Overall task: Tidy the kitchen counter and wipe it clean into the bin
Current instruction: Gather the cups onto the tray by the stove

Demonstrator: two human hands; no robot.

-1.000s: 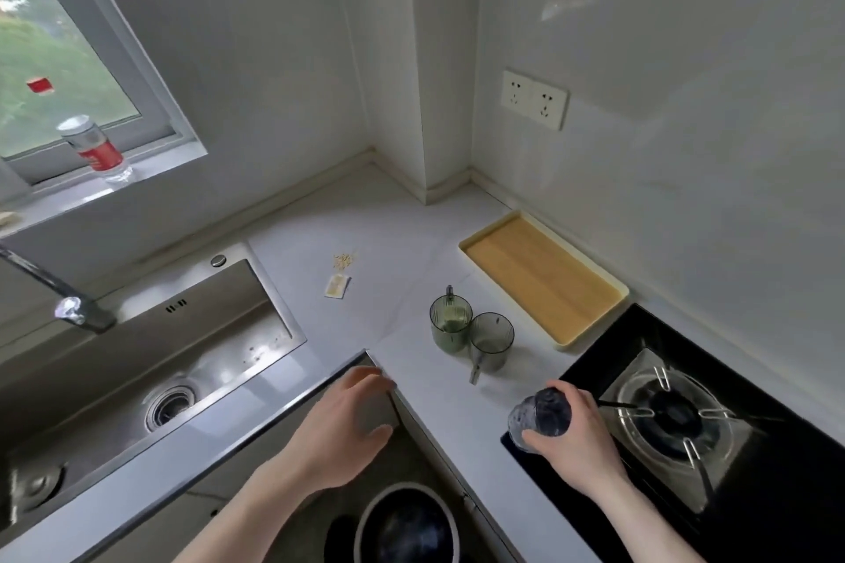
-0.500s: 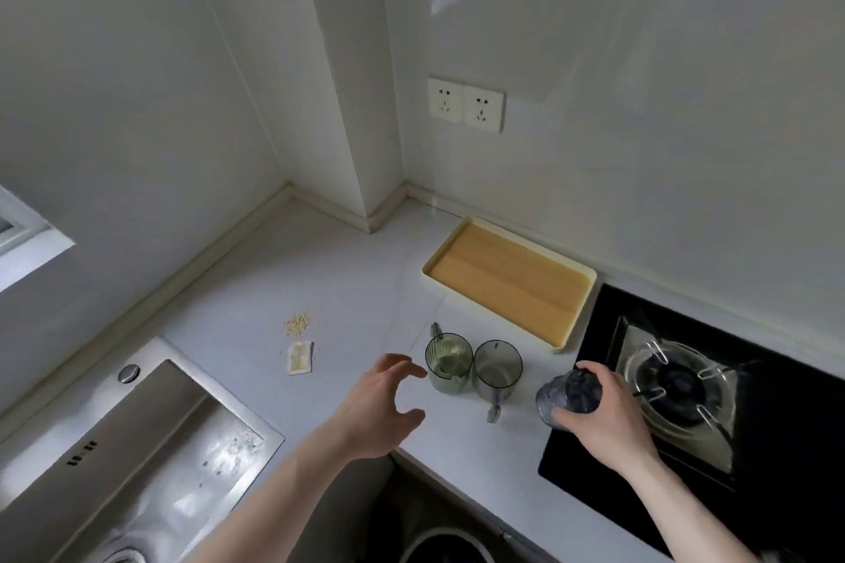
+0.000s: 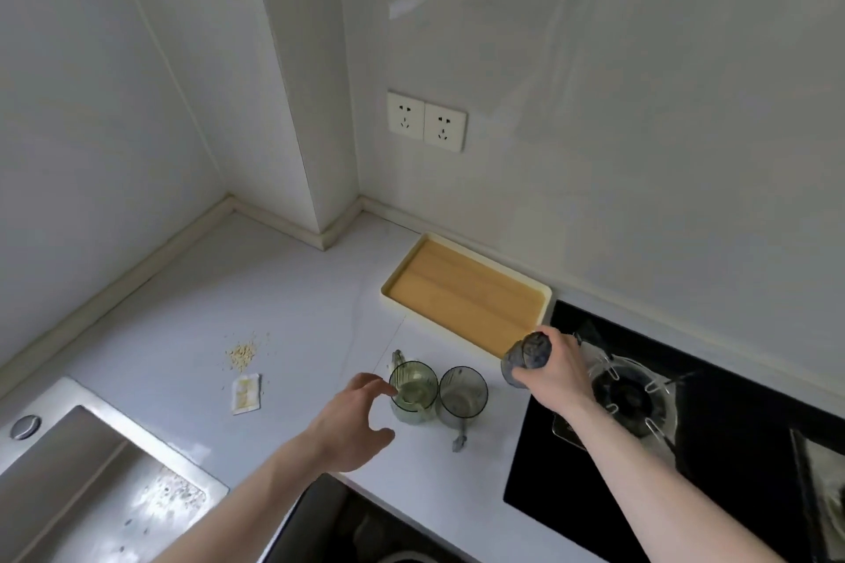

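Gripping a dark tinted glass cup (image 3: 526, 357), the right hand (image 3: 555, 373) holds it tipped on its side, above the counter (image 3: 297, 302) where it meets the black hob (image 3: 713, 462), just beside the near right corner of the tray (image 3: 466, 293). Left hand (image 3: 352, 423) open, fingers spread and relaxed, hovering near the counter's front edge; fingertips next to a green-tinted mug (image 3: 413, 391), contact unclear. That mug stands upright, pale liquid inside. A second tinted mug (image 3: 462, 393) stands upright touching or just beside it, handle toward the front edge. Tray is cream-rimmed, wood-coloured floor, set along the back wall left of the hob. Crumbs (image 3: 242, 354) scattered mid-counter; small torn sachet (image 3: 247, 393) lying flat just in front of them. Steel sink (image 3: 91, 480) at the counter's left end. Double wall socket (image 3: 426, 120) above the tray.
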